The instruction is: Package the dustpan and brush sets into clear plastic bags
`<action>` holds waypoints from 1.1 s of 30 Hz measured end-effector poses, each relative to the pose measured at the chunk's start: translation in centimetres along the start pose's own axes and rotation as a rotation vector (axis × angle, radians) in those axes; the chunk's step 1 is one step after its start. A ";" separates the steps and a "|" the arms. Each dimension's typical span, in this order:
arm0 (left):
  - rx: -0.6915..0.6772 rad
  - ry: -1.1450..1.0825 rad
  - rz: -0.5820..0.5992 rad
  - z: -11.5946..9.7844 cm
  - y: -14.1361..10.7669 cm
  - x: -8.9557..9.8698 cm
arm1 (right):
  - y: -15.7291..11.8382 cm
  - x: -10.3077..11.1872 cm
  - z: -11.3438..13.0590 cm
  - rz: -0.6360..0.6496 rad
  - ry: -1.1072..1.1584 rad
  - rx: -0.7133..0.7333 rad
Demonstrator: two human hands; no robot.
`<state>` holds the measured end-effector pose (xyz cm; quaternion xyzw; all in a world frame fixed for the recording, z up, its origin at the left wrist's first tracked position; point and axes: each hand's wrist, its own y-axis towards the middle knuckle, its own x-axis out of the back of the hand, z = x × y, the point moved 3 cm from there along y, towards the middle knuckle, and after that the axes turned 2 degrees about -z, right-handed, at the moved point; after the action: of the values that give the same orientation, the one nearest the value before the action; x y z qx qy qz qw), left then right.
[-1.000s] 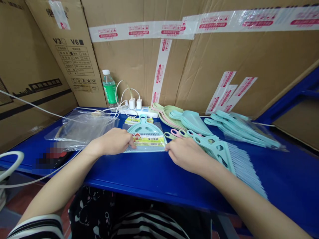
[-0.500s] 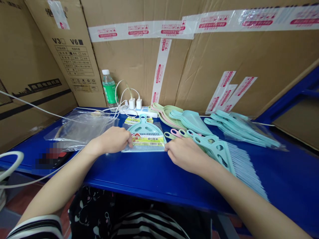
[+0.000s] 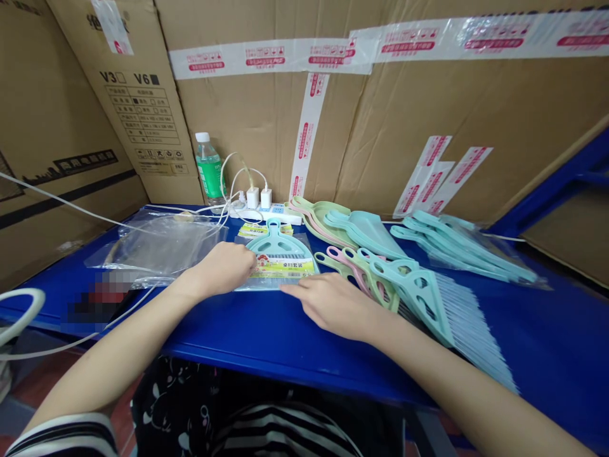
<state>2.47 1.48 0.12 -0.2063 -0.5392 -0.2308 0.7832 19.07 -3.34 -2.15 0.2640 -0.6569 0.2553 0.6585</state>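
In front of me on the blue table lies a light-blue dustpan and brush set [image 3: 273, 236] in a clear plastic bag [image 3: 266, 284]. A yellow-green printed label [image 3: 283, 266] crosses the bag. My left hand [image 3: 231, 268] is closed at the bag's left side, its fingertips partly hidden behind the knuckles. My right hand [image 3: 333, 301] reaches in from the right with the index finger stretched out, its tip at the bag's near edge. Its other fingers are bent and the thumb is hidden. Right of the bag lie several hand brushes [image 3: 423, 292] in blue, green and pink.
Behind the brushes lie stacked dustpans [image 3: 364, 230] and several blue dustpans [image 3: 464, 247] on plastic. Clear bags [image 3: 162, 244] lie at left. A power strip [image 3: 285, 218] with chargers, a bottle [image 3: 209, 168] and more labels [image 3: 245, 230] stand or lie behind. Cardboard [image 3: 266, 127] walls the back.
My right hand has let go of the bag's right corner and moved left along the near edge, index finger extended. The left hand has shifted slightly right.
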 end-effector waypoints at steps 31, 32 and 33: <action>-0.198 -0.288 -0.129 0.5 -0.2 -0.6 | 0.1 0.8 -1.2 -0.067 -0.047 -0.210; -0.196 -0.289 -0.127 0.4 -0.3 -0.5 | 0.2 0.7 -1.0 -0.090 -0.045 -0.162; -0.197 -0.288 -0.123 0.3 -0.3 -0.4 | 0.3 0.6 -0.7 -0.105 -0.035 -0.112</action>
<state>1.94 1.50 -0.16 -0.2798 -0.6319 -0.2980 0.6585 19.41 -2.62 -1.54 0.2652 -0.6669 0.1786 0.6731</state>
